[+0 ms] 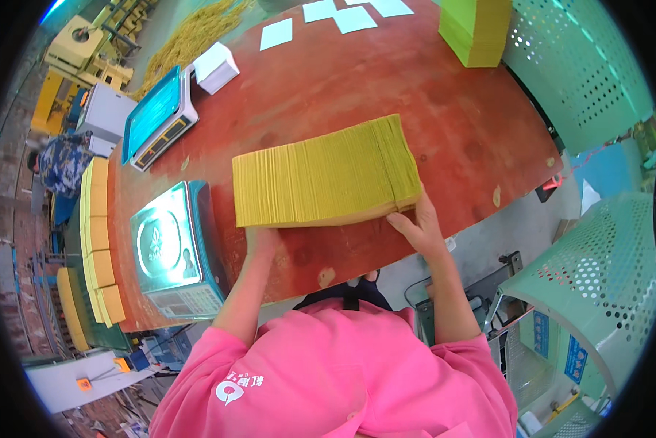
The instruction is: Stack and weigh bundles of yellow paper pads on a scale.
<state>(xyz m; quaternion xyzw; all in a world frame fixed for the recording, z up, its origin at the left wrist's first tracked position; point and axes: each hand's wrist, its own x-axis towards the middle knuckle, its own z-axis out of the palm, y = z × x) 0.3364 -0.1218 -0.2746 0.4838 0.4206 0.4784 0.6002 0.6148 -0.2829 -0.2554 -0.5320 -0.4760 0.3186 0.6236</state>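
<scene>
The fanned stack of thin yellow paper sheets [326, 171] lies on the red-brown wooden table [452, 124]. Left hand [261, 241] and right hand [414, 223] each have their grip pressed against its near edge; squaring it calls for even pressure from both ends

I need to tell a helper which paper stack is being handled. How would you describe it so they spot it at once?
On the red-brown table, look at the near edge, right of the closer scale. The yellow stack lies fanned there, with the left hand and right hand at its near corners. Unlike the upright green stack at the far edge, it slants flat.
</scene>
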